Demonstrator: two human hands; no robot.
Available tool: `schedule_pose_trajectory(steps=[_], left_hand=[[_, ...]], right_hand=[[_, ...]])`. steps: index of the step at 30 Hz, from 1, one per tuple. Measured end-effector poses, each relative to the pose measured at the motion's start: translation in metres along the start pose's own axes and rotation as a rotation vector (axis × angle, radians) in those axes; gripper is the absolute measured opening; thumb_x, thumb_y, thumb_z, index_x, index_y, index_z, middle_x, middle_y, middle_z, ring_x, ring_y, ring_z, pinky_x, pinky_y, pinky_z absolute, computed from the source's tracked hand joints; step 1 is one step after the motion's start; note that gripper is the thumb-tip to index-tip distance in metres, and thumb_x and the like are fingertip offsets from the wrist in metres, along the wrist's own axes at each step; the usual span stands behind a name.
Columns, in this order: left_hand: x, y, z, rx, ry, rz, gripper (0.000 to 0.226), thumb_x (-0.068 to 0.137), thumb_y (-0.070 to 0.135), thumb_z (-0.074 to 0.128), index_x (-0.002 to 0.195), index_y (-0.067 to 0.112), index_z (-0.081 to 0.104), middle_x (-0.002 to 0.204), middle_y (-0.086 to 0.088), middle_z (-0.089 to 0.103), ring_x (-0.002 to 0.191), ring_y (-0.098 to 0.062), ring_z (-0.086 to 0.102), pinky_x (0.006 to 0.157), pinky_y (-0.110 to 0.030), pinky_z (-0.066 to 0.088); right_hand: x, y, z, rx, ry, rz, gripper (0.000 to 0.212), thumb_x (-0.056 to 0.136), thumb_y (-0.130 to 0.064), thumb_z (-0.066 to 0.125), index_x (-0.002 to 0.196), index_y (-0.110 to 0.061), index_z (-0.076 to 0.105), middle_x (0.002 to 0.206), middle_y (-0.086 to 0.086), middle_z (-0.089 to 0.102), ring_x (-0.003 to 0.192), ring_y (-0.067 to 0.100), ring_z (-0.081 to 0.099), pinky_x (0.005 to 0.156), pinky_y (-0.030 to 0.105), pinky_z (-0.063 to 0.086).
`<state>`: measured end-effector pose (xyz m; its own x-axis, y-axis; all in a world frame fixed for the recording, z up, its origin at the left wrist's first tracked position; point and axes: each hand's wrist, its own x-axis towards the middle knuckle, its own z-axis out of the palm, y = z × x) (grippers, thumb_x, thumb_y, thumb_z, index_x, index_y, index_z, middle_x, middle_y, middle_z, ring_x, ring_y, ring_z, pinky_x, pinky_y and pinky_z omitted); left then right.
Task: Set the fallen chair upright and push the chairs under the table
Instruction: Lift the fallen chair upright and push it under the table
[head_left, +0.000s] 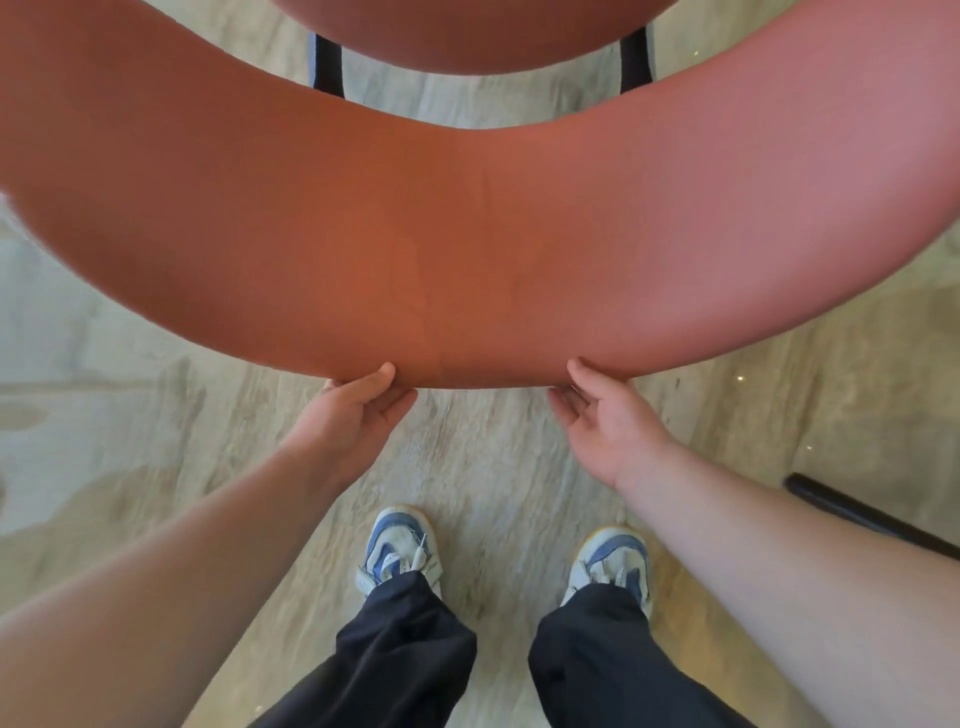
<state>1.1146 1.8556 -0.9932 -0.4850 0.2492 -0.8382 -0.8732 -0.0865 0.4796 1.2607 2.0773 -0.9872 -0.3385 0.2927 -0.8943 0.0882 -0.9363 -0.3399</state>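
Note:
A chair with a curved reddish-brown padded backrest (467, 249) fills the upper half of the view, standing upright right in front of me. Its seat (467, 36) shows at the top edge, with two black legs (328, 67) below it. My left hand (358, 410) grips the backrest's near edge left of centre, thumb on top and fingers underneath. On the same edge, right of centre, my right hand (608, 415) holds in the same way. No table is in view.
The floor (483, 467) is pale stone-patterned tile. My two feet in blue-and-white trainers (400, 551) stand just behind the chair. A black bar (862, 514), possibly a leg of another chair, lies low at the right edge.

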Motion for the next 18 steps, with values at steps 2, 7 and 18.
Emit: schedule_pose_trajectory(steps=[2,7,18], left_hand=[[-0.023,0.024,0.014,0.027,-0.019,0.03,0.03,0.104,0.0,0.057,0.131,0.013,0.059,0.108,-0.003,0.083,0.101,-0.021,0.079,0.103,-0.047,0.054],[-0.082,0.09,0.066,0.059,-0.006,0.119,0.021,0.106,0.016,0.061,0.127,0.017,0.06,0.118,-0.002,0.078,0.104,-0.021,0.078,0.099,-0.052,0.058],[-0.144,0.265,0.191,-0.032,-0.027,0.228,0.036,0.1,0.031,0.07,0.131,0.015,0.061,0.125,0.002,0.079,0.116,-0.021,0.074,0.087,-0.038,0.063]], right_hand=[[-0.027,-0.015,0.019,0.013,0.004,-0.036,0.048,0.097,-0.003,0.066,0.142,-0.015,0.054,0.138,0.007,0.066,0.116,0.018,0.065,0.115,0.041,0.045],[-0.093,-0.055,0.084,0.1,0.016,-0.102,0.037,0.094,-0.014,0.073,0.126,-0.027,0.061,0.137,0.003,0.061,0.124,0.022,0.058,0.105,0.054,0.053],[-0.187,-0.183,0.256,0.153,0.005,-0.183,0.032,0.085,-0.034,0.082,0.114,-0.032,0.069,0.124,-0.001,0.074,0.116,0.02,0.067,0.089,0.049,0.056]])
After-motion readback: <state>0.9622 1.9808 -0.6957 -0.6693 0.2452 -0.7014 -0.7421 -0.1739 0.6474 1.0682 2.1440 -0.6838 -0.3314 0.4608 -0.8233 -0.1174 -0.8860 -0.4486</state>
